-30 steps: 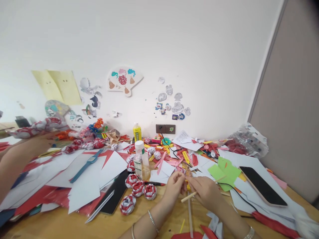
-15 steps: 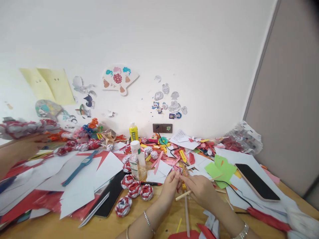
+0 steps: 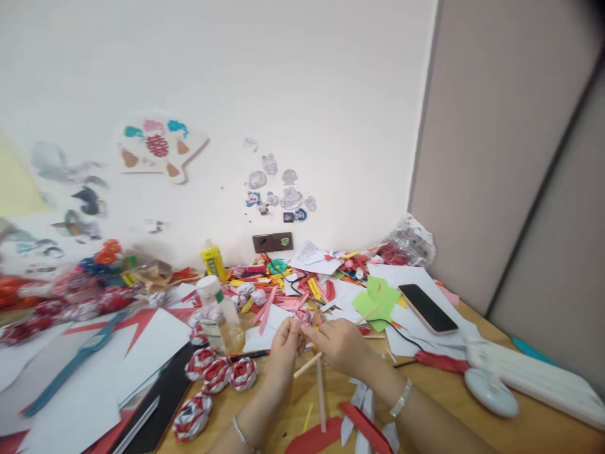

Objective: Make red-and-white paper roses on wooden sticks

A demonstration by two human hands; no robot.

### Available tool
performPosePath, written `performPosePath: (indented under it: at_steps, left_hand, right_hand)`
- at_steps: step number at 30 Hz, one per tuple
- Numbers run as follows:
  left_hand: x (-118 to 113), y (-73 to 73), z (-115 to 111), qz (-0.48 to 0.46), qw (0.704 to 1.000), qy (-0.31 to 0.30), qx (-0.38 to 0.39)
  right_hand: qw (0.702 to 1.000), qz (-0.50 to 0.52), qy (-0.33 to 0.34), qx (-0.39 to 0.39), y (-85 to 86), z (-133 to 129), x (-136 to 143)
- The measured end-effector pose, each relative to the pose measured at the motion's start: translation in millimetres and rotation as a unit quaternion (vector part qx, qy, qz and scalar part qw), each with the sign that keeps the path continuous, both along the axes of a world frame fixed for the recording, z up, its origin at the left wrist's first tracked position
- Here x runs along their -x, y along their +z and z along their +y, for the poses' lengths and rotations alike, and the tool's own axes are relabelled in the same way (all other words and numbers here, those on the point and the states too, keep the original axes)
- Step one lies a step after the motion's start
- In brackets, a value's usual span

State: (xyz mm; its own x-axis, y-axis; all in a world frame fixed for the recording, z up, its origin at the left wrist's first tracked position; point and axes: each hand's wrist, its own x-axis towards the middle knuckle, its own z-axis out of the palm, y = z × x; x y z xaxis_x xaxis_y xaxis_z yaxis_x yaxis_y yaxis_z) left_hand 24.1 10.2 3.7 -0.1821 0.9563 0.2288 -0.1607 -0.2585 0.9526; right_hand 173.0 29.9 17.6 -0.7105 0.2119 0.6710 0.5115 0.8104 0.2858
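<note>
My left hand point(image 3: 285, 345) and my right hand point(image 3: 340, 343) meet over the table, fingertips pinched close together. What my left fingers hold is too small to make out. A pale wooden stick point(image 3: 307, 365) angles out from under my right hand toward the lower left. Behind the fingertips sits a pink and white folded paper ball point(image 3: 304, 315). Below the hands a pale translucent strip point(image 3: 321, 397) runs down to a red paper piece point(image 3: 314, 436). Red and white paper balls point(image 3: 217, 374) lie left of my left hand, beside a clear jar with a white lid point(image 3: 220, 318).
A phone point(image 3: 428, 308), a mouse point(image 3: 491, 391) and a white keyboard point(image 3: 539, 378) are at the right. Green paper point(image 3: 379, 304) lies behind my right hand. White sheets and a blue strap point(image 3: 78, 362) cover the left. A yellow bottle point(image 3: 213, 260) stands near the wall.
The view has turned right, so things appear further left and the mouse and keyboard show. Another person's arm at the left is out of view. My hands keep nearly the same pose.
</note>
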Motion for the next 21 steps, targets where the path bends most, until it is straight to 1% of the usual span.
performPosePath:
  at_steps: [3, 5, 6, 7, 9, 10, 11, 14, 17, 19, 21]
  left_hand:
    - [5.1, 3.4, 2.7, 0.029, 0.999, 0.011, -0.009]
    - [7.5, 6.0, 3.5, 0.053, 0.998, 0.022, -0.022]
    - [8.2, 7.0, 3.5, 0.066, 0.997, 0.027, -0.028]
    - [8.5, 7.7, 3.3, 0.077, 0.996, 0.032, -0.034]
    - [8.3, 8.3, 2.4, 0.095, 0.994, 0.041, -0.044]
    - [8.0, 8.4, 2.0, 0.102, 0.993, 0.043, -0.047]
    - [7.7, 8.4, 1.6, 0.109, 0.992, 0.044, -0.048]
    - [7.4, 9.5, 0.7, 0.129, 0.990, 0.044, -0.047]
    - [8.0, 12.2, -0.5, 0.146, 0.987, 0.052, -0.041]
    - [8.3, 14.4, -1.4, 0.158, 0.985, 0.057, -0.037]
    - [8.0, 16.2, -2.1, 0.172, 0.983, 0.060, -0.030]
  right_hand:
    - [0.999, 0.009, -0.025, 0.018, 5.9, 2.4, -2.8]
    - [0.995, 0.023, -0.077, 0.055, 11.6, 6.5, -7.2]
    - [0.989, 0.038, -0.117, 0.079, 14.8, 9.2, -10.4]
    - [0.979, 0.059, -0.164, 0.106, 18.2, 12.5, -14.4]
    - [0.946, 0.109, -0.259, 0.160, 24.9, 21.3, -24.7]
    - [0.928, 0.130, -0.295, 0.185, 27.9, 27.0, -30.9]
    - [0.915, 0.143, -0.313, 0.208, 30.4, 33.7, -37.4]
    - [0.897, 0.151, -0.333, 0.250, 35.7, 56.4, -56.1]
    - [0.891, 0.131, -0.339, 0.271, 41.1, 69.4, -67.8]
    - [0.898, 0.115, -0.319, 0.280, 46.2, 62.9, -71.0]
    - [0.911, 0.090, -0.274, 0.297, 50.4, 40.8, -72.2]
